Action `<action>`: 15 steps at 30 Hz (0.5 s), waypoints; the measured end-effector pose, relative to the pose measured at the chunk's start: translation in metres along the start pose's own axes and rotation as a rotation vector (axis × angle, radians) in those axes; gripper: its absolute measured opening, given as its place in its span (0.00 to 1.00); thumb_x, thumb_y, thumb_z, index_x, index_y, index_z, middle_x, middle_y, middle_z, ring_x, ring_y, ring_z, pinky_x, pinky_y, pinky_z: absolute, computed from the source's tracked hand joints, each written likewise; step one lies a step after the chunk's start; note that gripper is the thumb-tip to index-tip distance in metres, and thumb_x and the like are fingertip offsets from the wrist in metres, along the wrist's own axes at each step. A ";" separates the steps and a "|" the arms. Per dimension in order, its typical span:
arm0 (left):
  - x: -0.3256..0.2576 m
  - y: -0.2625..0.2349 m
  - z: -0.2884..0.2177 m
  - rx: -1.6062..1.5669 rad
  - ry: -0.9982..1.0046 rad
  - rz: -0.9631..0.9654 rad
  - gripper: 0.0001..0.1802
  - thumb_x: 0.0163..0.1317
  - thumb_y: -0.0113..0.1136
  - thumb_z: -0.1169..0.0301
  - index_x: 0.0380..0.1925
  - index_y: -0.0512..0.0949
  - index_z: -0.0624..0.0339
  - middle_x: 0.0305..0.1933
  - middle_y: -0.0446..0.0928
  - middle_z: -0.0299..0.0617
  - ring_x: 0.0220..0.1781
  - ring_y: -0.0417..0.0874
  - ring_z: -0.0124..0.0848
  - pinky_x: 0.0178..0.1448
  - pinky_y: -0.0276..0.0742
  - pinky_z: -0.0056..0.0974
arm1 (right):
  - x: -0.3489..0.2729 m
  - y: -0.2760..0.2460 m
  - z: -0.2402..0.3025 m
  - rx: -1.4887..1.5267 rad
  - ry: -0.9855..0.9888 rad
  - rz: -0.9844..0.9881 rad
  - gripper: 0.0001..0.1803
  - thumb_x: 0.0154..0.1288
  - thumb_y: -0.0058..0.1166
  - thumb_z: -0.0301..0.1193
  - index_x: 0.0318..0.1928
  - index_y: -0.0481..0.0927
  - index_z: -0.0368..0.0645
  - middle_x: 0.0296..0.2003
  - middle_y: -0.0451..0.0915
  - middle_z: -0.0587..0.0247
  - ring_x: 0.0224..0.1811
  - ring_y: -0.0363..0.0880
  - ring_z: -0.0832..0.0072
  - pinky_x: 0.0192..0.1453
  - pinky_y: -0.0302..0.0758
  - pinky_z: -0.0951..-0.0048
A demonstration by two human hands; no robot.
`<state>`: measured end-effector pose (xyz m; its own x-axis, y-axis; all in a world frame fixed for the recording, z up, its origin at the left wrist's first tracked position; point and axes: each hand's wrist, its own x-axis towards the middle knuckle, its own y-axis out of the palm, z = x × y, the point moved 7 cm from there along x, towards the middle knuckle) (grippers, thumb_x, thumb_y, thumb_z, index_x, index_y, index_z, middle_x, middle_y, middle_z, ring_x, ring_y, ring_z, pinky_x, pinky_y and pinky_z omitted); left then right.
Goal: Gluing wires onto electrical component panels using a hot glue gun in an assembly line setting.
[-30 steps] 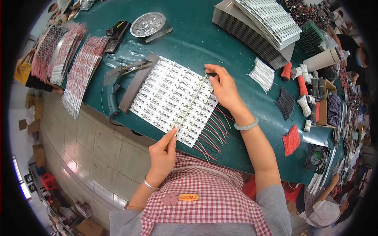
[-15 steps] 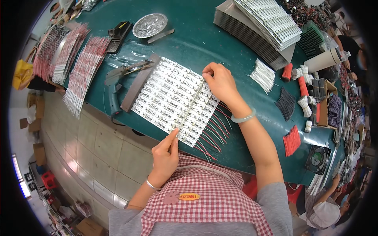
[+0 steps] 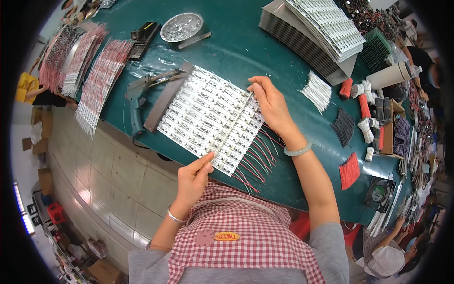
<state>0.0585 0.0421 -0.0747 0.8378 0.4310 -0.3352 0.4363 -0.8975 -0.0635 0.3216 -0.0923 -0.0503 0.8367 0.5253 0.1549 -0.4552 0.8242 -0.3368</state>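
Note:
A white circuit-board panel (image 3: 201,109) with rows of small dark parts lies on the table in front of me. Red and pale wires (image 3: 253,163) fan out from its right edge. Across the panel runs a thin pale strip (image 3: 230,125), slanting from near left to far right. My left hand (image 3: 193,180) pinches its near end at the panel's front edge. At the far end, my right hand (image 3: 273,104) has thumb and forefinger closed on the strip, just over the panel's far right edge. A dark brown bar (image 3: 165,102) lies along the panel's left edge.
Left of the bar lies a teal soldering gun (image 3: 137,111). Beyond are a black stand (image 3: 142,42) and a foil-like dish (image 3: 181,27). Wired panels (image 3: 101,83) hang over the left edge. Stacked panels (image 3: 326,28), white wires (image 3: 317,92), black wires (image 3: 344,125) and red wires (image 3: 350,171) lie right.
My right hand has shifted a little to the right, its fingers raised slightly off the panel's far edge. My left hand has moved slightly left. The panel has hardly moved.

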 end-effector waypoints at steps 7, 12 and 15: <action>0.001 0.000 -0.008 0.138 0.124 0.048 0.18 0.72 0.60 0.79 0.61 0.82 0.63 0.31 0.83 0.36 0.28 0.70 0.17 0.32 0.70 0.28 | -0.003 -0.001 0.007 -0.153 -0.124 -0.064 0.18 0.81 0.49 0.38 0.39 0.81 0.35 0.34 0.76 0.54 0.34 0.76 0.63 0.41 0.73 0.63; -0.003 0.005 -0.022 0.357 0.460 0.077 0.22 0.69 0.60 0.83 0.63 0.81 0.62 0.25 0.75 0.41 0.23 0.69 0.24 0.30 0.69 0.31 | -0.005 -0.002 0.005 -0.079 -0.094 -0.092 0.18 0.75 0.59 0.35 0.29 0.81 0.35 0.32 0.75 0.59 0.29 0.73 0.70 0.35 0.71 0.67; -0.008 0.012 -0.036 0.521 0.604 0.104 0.26 0.66 0.60 0.85 0.65 0.78 0.62 0.23 0.71 0.42 0.21 0.71 0.31 0.28 0.69 0.33 | -0.007 -0.002 0.006 -0.090 -0.074 -0.092 0.14 0.68 0.64 0.32 0.29 0.81 0.35 0.32 0.76 0.61 0.29 0.74 0.73 0.35 0.72 0.70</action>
<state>0.0691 0.0316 -0.0394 0.9634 0.1853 0.1936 0.2623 -0.7995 -0.5404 0.3143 -0.0963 -0.0452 0.8474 0.4655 0.2556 -0.3460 0.8491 -0.3993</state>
